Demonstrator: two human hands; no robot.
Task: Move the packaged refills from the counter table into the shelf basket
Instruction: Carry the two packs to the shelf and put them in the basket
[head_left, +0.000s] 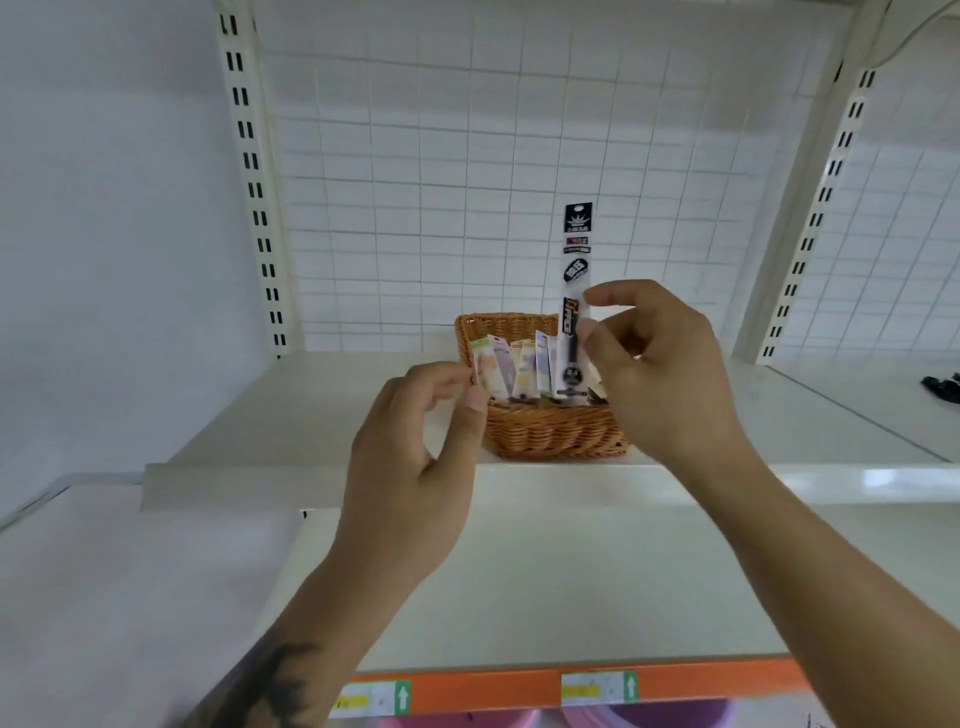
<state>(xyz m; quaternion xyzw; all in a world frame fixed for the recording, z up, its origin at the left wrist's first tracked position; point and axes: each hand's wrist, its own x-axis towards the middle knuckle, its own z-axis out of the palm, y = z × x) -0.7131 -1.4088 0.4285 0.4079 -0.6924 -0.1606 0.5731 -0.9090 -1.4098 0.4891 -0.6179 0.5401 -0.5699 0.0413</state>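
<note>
Refill pack's (575, 291) foot hidden inside basket (550, 431)

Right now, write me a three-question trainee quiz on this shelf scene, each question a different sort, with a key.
1. True or false: the right hand pinches the tall black-and-white refill pack upright over the wicker basket.
2. Multiple choice: the left hand is at
A. the pastel packs at the basket's left side
B. the orange shelf edge
C. the wire grid back panel
3. Fill in: the basket stands on the white ____.

Key
1. True; its lower end is already inside the basket.
2. A; whether the fingertips hold a pack cannot be told.
3. Shelf.
</note>
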